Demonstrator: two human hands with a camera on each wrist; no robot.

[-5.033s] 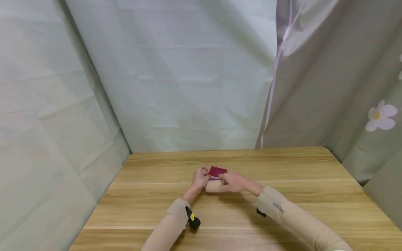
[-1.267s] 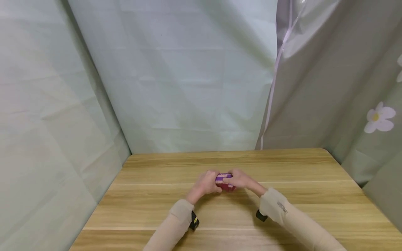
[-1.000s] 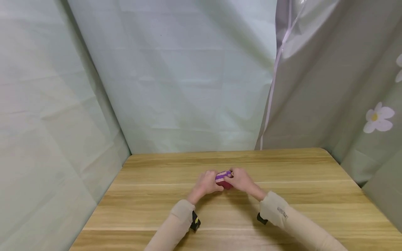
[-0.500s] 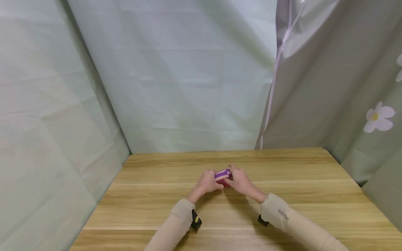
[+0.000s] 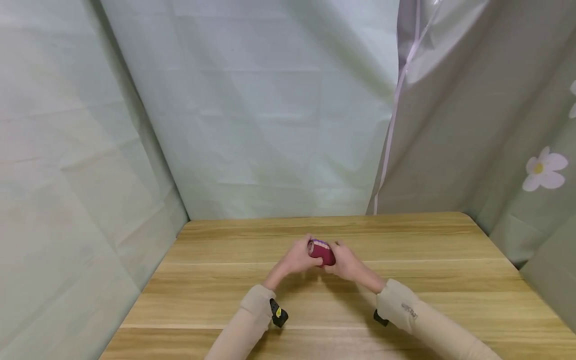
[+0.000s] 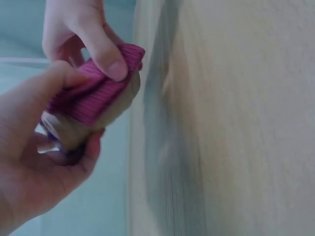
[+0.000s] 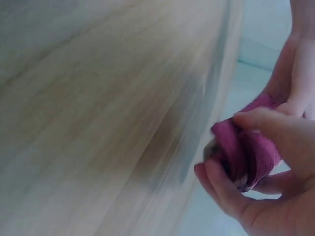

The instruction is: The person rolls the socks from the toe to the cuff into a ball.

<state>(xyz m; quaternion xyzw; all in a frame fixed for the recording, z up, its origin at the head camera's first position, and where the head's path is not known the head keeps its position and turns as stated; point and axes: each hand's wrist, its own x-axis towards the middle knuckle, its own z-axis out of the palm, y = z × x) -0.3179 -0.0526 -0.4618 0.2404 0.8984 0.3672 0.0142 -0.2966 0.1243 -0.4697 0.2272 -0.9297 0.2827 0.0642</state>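
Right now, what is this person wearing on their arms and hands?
Both arms wear long beige sleeves that end at the wrists; the right sleeve bears small dark lettering near its cuff. The left hand and right hand are bare, without gloves. A small black device is strapped under each wrist; the left one shows a yellow mark.

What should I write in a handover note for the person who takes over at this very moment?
Left hand: grips the left end of the rolled sock bundle, fingers curled round it.
Right hand: holds the right end, thumb pressing on the maroon cuff.
The bundle is lifted just above the middle of the wooden table, between both hands.
Done: the socks are rolled, and the maroon cuff covers most of the roll.
Left: a beige and purple end is not yet covered; probably pull the cuff over it, then set the bundle down.
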